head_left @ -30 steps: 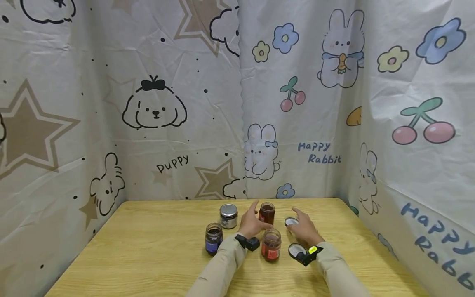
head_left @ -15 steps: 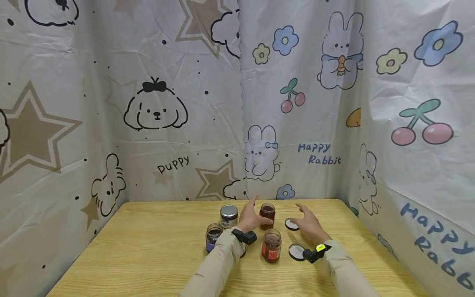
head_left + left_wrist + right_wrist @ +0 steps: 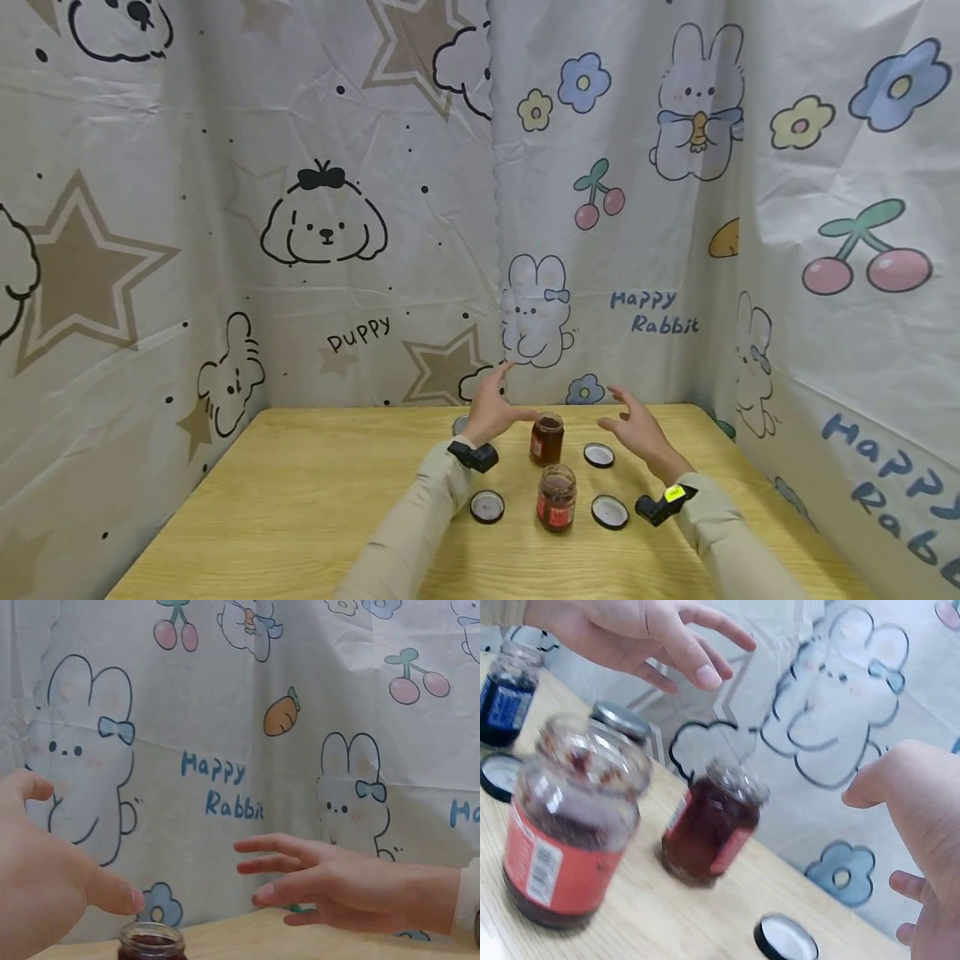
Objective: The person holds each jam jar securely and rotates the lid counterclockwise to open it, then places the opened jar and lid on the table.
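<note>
In the head view my left hand (image 3: 495, 410) hovers with spread fingers, its thumb close to the rim of a lidless jar of dark red jam (image 3: 547, 442). My right hand (image 3: 643, 433) is raised on the other side, fingers apart and loosely bent, holding nothing. Nearer stands a lidless jar with a red label (image 3: 557, 504), partly filled, with smears inside its glass. Upturned lids lie around them: one by the far jar (image 3: 599, 455), one by the near jar (image 3: 610, 512), and another to the left (image 3: 487, 507).
Behind my left hand a silver-lidded jar (image 3: 460, 425) is mostly hidden. My left forearm covers a lidless blue-labelled jar (image 3: 507, 705), visible in the right wrist view. A printed cloth (image 3: 330, 333) hangs around the back and sides of the wooden table (image 3: 315, 500).
Both hands have risen and drawn further apart. My left forearm has shifted left, uncovering the left lid and hiding the blue-labelled jar. The jars and lids stay in place.
</note>
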{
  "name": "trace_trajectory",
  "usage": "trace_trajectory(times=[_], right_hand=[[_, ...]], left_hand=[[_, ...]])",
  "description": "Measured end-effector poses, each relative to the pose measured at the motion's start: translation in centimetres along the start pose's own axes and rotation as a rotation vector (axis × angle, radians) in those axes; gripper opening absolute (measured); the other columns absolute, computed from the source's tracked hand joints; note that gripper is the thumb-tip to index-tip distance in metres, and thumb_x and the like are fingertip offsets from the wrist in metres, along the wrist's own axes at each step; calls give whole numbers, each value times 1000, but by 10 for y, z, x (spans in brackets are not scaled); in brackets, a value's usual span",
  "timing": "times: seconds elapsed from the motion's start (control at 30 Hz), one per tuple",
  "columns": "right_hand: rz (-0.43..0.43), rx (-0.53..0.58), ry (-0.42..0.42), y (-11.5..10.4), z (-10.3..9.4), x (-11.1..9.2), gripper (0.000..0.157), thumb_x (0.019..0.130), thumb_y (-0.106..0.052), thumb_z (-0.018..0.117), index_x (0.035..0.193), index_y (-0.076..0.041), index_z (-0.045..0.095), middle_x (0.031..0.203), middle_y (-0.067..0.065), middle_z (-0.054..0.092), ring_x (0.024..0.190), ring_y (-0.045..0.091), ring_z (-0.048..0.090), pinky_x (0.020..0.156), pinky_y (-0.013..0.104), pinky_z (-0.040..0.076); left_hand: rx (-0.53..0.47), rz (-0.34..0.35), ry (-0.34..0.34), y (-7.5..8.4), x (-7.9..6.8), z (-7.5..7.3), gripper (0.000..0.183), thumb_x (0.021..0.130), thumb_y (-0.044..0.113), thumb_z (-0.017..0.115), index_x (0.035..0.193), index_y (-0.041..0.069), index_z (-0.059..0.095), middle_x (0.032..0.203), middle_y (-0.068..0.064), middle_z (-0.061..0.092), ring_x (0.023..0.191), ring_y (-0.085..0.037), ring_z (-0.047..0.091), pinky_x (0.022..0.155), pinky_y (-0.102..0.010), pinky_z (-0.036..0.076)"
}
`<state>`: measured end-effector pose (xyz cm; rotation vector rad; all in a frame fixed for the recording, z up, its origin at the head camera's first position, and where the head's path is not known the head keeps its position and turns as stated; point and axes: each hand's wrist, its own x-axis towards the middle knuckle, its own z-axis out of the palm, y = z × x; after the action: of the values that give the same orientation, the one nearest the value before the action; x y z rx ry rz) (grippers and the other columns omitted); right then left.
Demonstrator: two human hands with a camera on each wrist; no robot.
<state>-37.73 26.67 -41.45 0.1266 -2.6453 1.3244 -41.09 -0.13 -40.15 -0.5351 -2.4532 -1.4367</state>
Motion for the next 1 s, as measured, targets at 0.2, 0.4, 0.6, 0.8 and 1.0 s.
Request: trace_trajectory(times=[0.2, 0.4, 0.6, 0.8, 1.0], right_hand=[[-92, 47, -11, -25, 5, -1, 69, 87, -26, 65, 145, -18, 29, 146, 16, 28, 125, 44, 33, 95, 56, 35], [-133, 59, -16, -42, 16, 2, 65, 87, -19, 63, 144, -20, 31, 146, 13, 29, 126, 43, 33, 95, 56, 35], [-159, 50, -42, -49, 30, 3, 65, 86, -21, 65, 142, -26, 33, 144, 10, 32, 126, 40, 35, 92, 55, 39], [-193, 25, -55, -59, 46, 3, 62, 87, -22, 65, 142, -25, 36, 143, 7, 33, 125, 37, 36, 95, 54, 36], [-218, 22, -58, -65, 58, 0, 63, 85, -25, 66, 141, -22, 37, 143, 8, 34, 126, 38, 36, 94, 56, 35]], left_hand=[[18, -16, 34, -17, 2, -23, 92, 61, 35, 87, 140, 25, 40, 141, -10, 36, 125, -31, 36, 93, -49, 39], [78, -47, 20, -37, -3, -46, 91, 62, 30, 87, 140, 22, 40, 141, -12, 37, 125, -30, 36, 94, -49, 38], [119, -109, -42, -57, -9, -65, 88, 63, 24, 87, 138, 16, 42, 132, -13, 45, 116, -31, 45, 91, -47, 40], [110, -154, -99, -84, -12, -77, 90, 59, 21, 89, 136, 14, 44, 131, -15, 48, 118, -37, 44, 90, -48, 41], [-18, -108, -254, -105, -17, -73, 93, 62, 16, 88, 140, 11, 37, 136, -21, 42, 123, -40, 39, 97, -50, 35]])
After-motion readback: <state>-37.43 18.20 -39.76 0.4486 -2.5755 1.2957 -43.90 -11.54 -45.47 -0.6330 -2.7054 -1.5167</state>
